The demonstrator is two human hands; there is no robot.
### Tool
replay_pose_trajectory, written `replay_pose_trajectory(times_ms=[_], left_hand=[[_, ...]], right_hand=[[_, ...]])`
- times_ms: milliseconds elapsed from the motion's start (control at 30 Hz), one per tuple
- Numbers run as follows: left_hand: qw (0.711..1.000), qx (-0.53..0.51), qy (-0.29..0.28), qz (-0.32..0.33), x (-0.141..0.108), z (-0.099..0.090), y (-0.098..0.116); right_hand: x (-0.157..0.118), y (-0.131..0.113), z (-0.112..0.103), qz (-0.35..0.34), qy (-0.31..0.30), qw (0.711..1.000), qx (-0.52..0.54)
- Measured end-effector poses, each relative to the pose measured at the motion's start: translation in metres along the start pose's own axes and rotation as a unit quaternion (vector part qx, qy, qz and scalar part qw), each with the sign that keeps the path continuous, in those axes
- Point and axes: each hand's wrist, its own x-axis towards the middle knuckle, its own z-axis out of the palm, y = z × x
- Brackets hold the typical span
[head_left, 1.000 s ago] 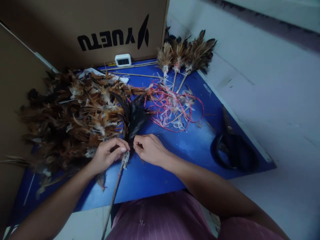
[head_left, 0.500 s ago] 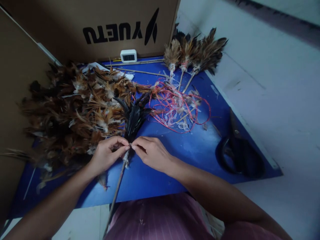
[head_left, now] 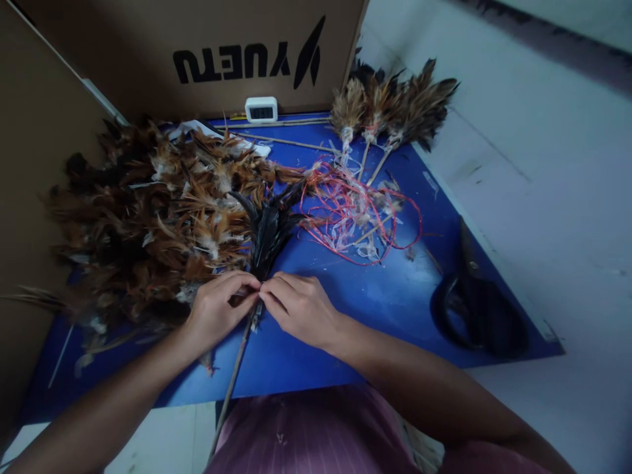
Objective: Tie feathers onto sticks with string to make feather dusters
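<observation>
the left hand (head_left: 220,308) and the right hand (head_left: 302,311) meet over the near part of a blue worktop (head_left: 336,368), tip to tip at the neck of a feathered stick (head_left: 236,365). the left fingers are closed on that neck, just below the tuft. the right fingers are drawn into a narrow pinch against them; it may be a thin tie between the tips, but it is too small and dim to be sure.

the stick's black tuft (head_left: 269,237) points away from the person, and its bare end slants down past the worktop's near edge, in front of a purple-pink striped garment (head_left: 316,431). a pale scrap of binding hangs just below the fingers.

to the left, a wide heap of brown feathers (head_left: 158,217) reaches the black tuft. beyond it to the right is a tangle of pink string (head_left: 340,197), and farther back three feather bundles on sticks (head_left: 388,112). black-handled scissors (head_left: 498,316) lie near the right edge. a small white timer (head_left: 261,110) stands before a cardboard box (head_left: 237,23) with upside-down lettering.
</observation>
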Motion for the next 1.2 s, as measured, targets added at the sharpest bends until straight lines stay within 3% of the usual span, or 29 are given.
replay_pose_trajectory(times_ms=[200, 300, 400, 500, 667, 967, 1067, 1200], left_hand=[[0.996, 0.049, 0.028, 0.063, -0.0014, 0.0021, -0.0002], [0.997, 0.044, 0.028, 0.063, -0.001, 0.001, -0.0005], [1.0, 0.014, 0.002, 0.024, 0.0003, -0.0016, -0.0002], [1.0, -0.01, -0.023, -0.012, 0.0013, -0.0036, -0.0002], [0.999, -0.018, -0.015, -0.023, 0.0017, -0.0038, -0.001], [0.999, -0.024, -0.036, -0.028, -0.0001, -0.0037, -0.002], [0.996, -0.042, -0.04, -0.061, -0.0029, -0.0029, -0.0034], [0.977, -0.139, -0.05, -0.155, -0.0055, -0.0013, -0.0048]], right_hand=[[0.0014, 0.0, 0.0022, -0.04, 0.01, 0.998, -0.04], [0.0019, 0.0016, 0.0012, -0.027, 0.017, 0.999, 0.022], [0.0022, 0.0041, -0.0013, 0.032, 0.023, 0.992, 0.119], [0.0027, 0.0062, -0.0019, 0.072, 0.014, 0.986, 0.148], [0.0044, 0.0071, 0.0015, 0.03, 0.003, 0.993, 0.118], [0.0079, 0.0048, 0.0026, 0.067, -0.017, 0.994, 0.081], [0.0074, 0.0044, 0.0028, 0.077, -0.015, 0.993, 0.089], [0.0068, 0.0036, 0.0026, 0.074, -0.023, 0.993, 0.092]])
